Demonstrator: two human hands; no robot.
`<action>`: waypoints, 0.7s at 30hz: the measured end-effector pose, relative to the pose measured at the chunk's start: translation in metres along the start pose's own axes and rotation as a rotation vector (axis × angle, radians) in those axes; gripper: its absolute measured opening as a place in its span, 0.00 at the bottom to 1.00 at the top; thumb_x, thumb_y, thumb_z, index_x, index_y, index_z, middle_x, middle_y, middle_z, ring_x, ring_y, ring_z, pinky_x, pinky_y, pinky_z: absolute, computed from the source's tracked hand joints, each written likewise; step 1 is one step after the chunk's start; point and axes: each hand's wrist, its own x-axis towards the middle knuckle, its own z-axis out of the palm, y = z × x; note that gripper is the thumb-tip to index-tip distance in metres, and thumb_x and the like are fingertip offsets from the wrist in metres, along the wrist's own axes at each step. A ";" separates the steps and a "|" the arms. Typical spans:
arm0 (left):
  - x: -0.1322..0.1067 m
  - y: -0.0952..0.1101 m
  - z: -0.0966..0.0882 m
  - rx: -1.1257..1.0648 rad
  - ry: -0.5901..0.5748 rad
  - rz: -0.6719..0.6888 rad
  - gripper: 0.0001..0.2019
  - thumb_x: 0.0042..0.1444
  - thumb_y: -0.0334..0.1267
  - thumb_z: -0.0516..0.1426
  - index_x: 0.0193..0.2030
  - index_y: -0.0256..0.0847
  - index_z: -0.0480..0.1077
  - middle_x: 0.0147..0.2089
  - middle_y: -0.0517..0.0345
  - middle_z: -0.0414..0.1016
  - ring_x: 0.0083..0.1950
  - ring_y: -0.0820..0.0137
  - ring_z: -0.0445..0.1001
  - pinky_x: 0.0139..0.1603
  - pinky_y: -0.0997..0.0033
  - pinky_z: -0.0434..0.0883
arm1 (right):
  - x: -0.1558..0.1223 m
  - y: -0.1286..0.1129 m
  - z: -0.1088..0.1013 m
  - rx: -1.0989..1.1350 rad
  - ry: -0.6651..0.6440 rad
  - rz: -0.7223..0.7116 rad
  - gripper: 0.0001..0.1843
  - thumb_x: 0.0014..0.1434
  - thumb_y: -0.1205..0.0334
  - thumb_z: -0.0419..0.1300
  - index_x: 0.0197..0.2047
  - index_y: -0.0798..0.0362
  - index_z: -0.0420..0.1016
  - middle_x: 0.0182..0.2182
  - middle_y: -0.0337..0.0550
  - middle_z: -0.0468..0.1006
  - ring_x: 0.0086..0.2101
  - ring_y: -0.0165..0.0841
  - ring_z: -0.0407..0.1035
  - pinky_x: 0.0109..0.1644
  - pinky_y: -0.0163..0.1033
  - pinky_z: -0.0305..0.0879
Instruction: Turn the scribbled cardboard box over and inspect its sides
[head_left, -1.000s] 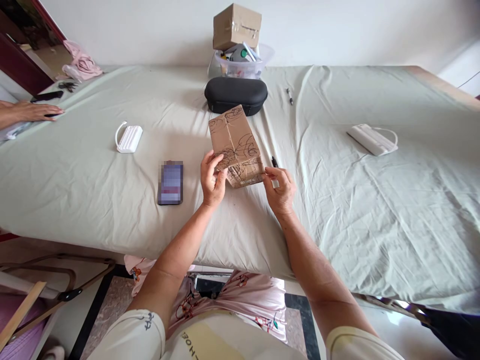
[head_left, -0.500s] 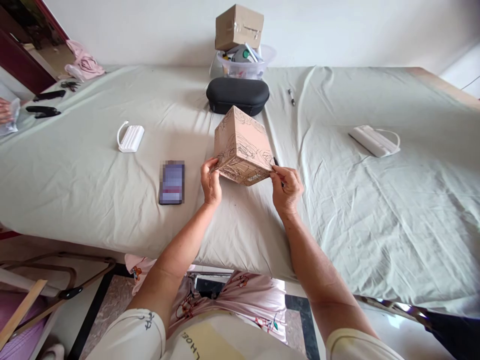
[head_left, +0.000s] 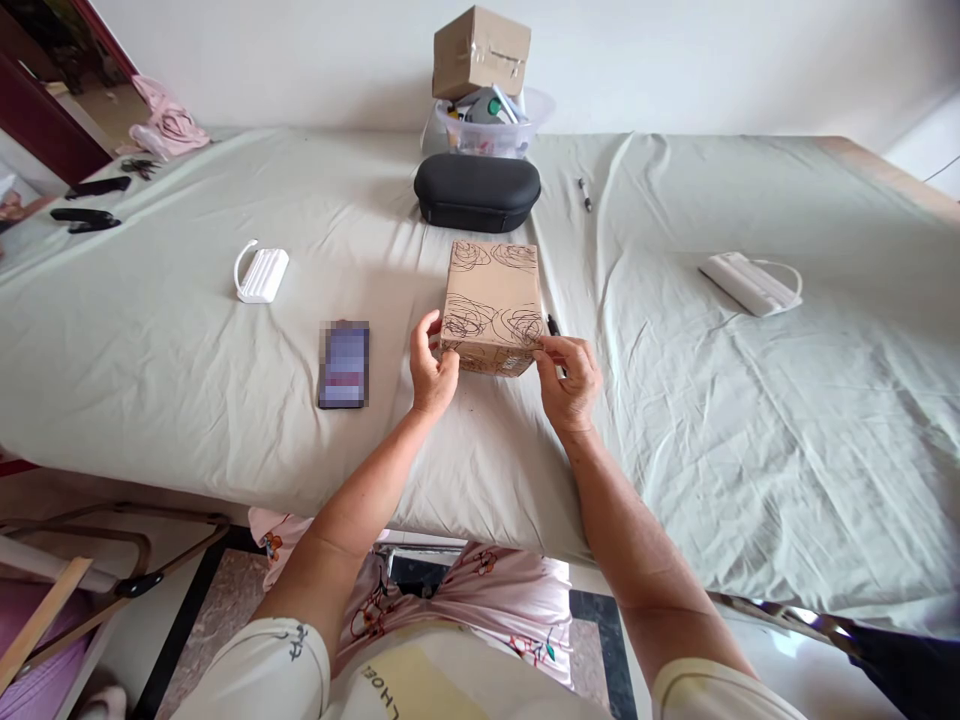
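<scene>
a scribbled cardboard box (head_left: pixel 492 290) sits at the centre of a pale green cloth (head_left: pixel 720 440), its patterned top facing up and its near face toward the person. the right hand (head_left: pixel 559 362) pinches the box's near right corner between thumb and fingers. the left hand (head_left: pixel 436 352) curves around the near left corner, thumb at the near face, fingers by the left side; whether it grips or only rests there cannot be told.

for steady handling, both hands seem best kept level at those two corners, with light, even pressure so the thin card does not dent or twist. a black pen (head_left: pixel 553 325) shows just right of the box, partly hidden by the right hand; whether it is held cannot be told, so that side calls for care.

on the far side, a black case (head_left: pixel 477 192) lies near the box and limits movement away. to the left lies a phone (head_left: pixel 345 365), screen blurred, with a white device (head_left: pixel 264 276) beyond it. the widest room is to the right, before another white block (head_left: pixel 750 284). the cloth's near edge drops off under the forearms.
</scene>
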 end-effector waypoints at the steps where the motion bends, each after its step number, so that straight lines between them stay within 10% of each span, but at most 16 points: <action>1: 0.000 0.001 -0.001 0.018 -0.007 0.017 0.28 0.61 0.31 0.55 0.69 0.46 0.64 0.64 0.47 0.76 0.66 0.62 0.76 0.63 0.61 0.77 | -0.001 0.001 0.001 0.020 -0.012 0.026 0.11 0.69 0.52 0.61 0.49 0.47 0.80 0.40 0.43 0.81 0.38 0.35 0.78 0.43 0.44 0.82; 9: 0.008 0.004 -0.011 0.108 -0.050 0.173 0.21 0.74 0.55 0.54 0.62 0.46 0.76 0.60 0.45 0.78 0.61 0.61 0.78 0.64 0.61 0.76 | 0.000 0.012 0.004 0.137 -0.164 0.214 0.17 0.62 0.49 0.67 0.50 0.47 0.75 0.36 0.37 0.79 0.32 0.32 0.75 0.40 0.42 0.80; 21: 0.015 -0.003 -0.014 0.046 0.024 0.110 0.25 0.73 0.61 0.53 0.59 0.45 0.77 0.58 0.47 0.81 0.62 0.61 0.79 0.67 0.59 0.74 | 0.000 0.023 0.008 0.064 -0.298 0.252 0.18 0.62 0.42 0.65 0.42 0.49 0.74 0.41 0.45 0.82 0.33 0.33 0.76 0.36 0.42 0.78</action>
